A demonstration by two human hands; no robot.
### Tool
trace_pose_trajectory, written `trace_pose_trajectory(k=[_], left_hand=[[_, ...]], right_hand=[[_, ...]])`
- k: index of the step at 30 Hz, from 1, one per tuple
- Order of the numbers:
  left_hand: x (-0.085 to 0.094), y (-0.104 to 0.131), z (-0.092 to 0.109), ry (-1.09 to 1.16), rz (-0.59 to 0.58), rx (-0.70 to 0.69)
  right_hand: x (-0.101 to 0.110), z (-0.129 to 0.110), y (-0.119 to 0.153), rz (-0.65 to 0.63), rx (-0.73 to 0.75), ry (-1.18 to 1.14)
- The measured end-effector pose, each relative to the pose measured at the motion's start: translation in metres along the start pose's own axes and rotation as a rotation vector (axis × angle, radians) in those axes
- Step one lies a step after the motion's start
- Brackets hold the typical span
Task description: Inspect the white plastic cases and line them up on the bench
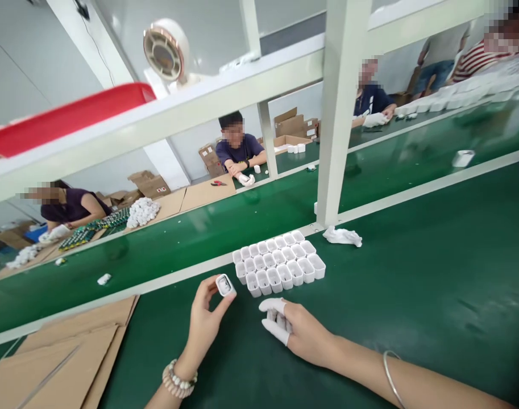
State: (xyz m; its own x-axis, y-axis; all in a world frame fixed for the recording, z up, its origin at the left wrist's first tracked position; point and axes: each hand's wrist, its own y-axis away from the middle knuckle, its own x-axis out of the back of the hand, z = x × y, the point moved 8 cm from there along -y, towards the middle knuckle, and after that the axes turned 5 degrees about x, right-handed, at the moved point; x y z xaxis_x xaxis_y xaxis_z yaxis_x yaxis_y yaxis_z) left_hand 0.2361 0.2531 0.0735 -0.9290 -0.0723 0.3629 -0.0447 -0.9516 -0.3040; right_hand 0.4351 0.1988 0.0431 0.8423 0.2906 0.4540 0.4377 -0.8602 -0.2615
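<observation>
My left hand holds a small white plastic shell up between thumb and fingers, its hollow side facing me. My right hand, with white finger cots on two fingers, rests on the green bench and curls around several more white shells, mostly hidden under the fingers. Just beyond both hands stands a block of white open shells packed in three rows.
Flattened cardboard lies at the near left. A crumpled white glove sits by the white frame post. Beyond the post runs a green conveyor with stray white parts. Several people work on the far side among boxes.
</observation>
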Motion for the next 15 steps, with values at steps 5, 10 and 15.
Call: trace_pose_trajectory(k=[5, 10, 15], left_hand=[[0.023, -0.084, -0.033, -0.118, 0.086, 0.120], [-0.002, -0.145, -0.063, -0.093, 0.069, 0.192], [-0.030, -0.167, -0.070, -0.035, 0.040, 0.235]], right_hand=[[0.000, 0.009, -0.007, 0.014, -0.064, -0.145], [0.005, 0.004, -0.009, -0.012, -0.036, -0.127], [0.015, -0.016, -0.008, 0.024, 0.149, -0.034]])
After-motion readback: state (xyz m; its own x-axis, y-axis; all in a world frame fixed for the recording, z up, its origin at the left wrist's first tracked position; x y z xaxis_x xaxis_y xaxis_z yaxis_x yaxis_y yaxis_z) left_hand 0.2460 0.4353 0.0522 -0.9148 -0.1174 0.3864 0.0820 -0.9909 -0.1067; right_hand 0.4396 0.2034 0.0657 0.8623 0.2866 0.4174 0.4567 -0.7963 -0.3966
